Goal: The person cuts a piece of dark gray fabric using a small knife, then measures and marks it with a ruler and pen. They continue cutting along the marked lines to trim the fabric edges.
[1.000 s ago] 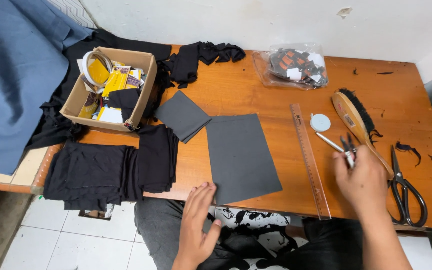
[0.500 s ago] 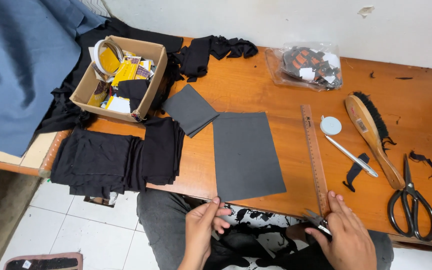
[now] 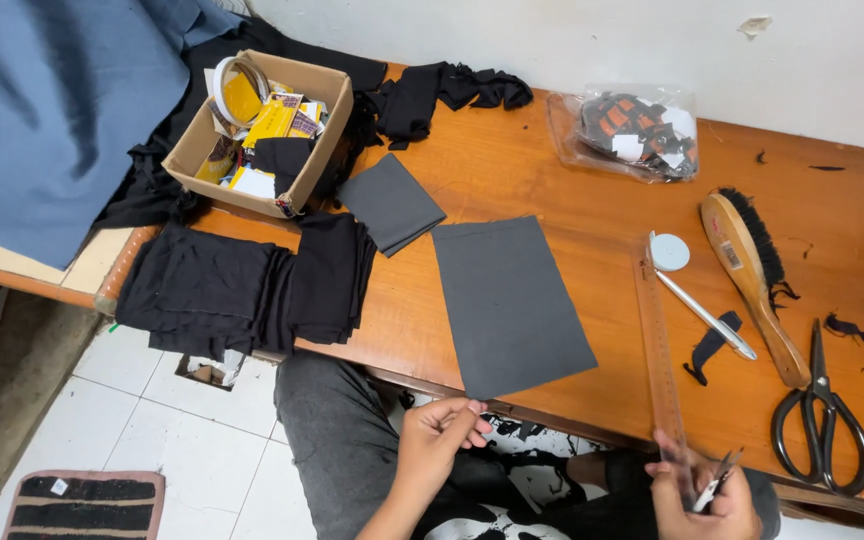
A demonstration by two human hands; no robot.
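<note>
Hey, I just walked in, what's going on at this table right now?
A person sits at a wooden table with both hands low over their lap, off its near edge. The right hand holds a small metal snipping tool; the left hand has its fingertips pinched together, whether on something is too small to tell. On the table lie a dark grey sheet, a clear ruler, a pen, a wooden brush, black scissors, stacked black fabric and a cardboard box of odds and ends.

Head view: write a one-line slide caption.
Right hand holds small snips, left hand beside it, below a dark grey sheet on the wooden table.
</note>
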